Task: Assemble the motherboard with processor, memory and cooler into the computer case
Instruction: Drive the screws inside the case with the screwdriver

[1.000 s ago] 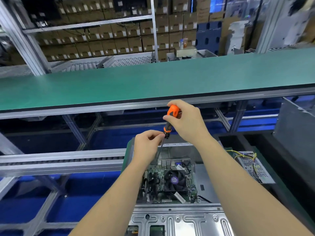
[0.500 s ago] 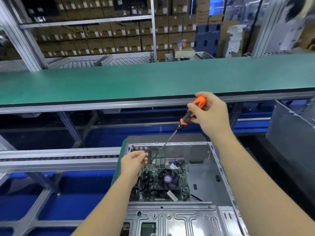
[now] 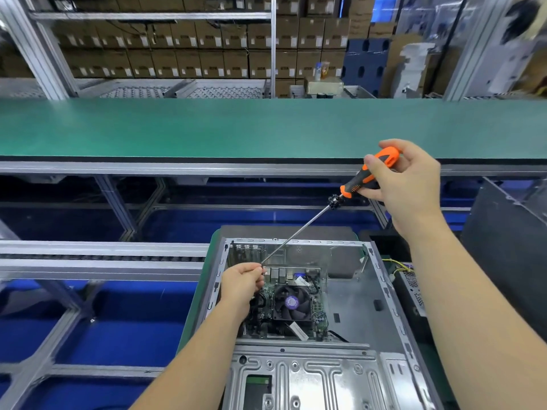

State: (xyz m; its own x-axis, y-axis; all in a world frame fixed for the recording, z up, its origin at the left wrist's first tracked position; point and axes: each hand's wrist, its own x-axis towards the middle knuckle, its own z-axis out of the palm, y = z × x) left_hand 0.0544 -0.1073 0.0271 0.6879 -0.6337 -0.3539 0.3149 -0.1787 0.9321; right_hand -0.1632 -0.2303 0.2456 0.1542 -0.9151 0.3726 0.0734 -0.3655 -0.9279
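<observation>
Two hands work one screwdriver [image 3: 299, 232] over the open computer case [image 3: 355, 291]: right hand [image 3: 405, 184] grips the orange handle, left hand [image 3: 244, 279] pinches the tip near the seated motherboard [image 3: 313, 279]. A slip could drop a screw among components or gouge the board.

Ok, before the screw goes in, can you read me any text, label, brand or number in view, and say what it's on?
No text reads clearly.
Purple round sticker on the black cooler fan: print too small to read.
White strip label on the green motherboard: blurred.
White labels on the brown stacked cardboard boxes: too small.
Orange-and-black screwdriver in the right hand: no marking legible.
</observation>
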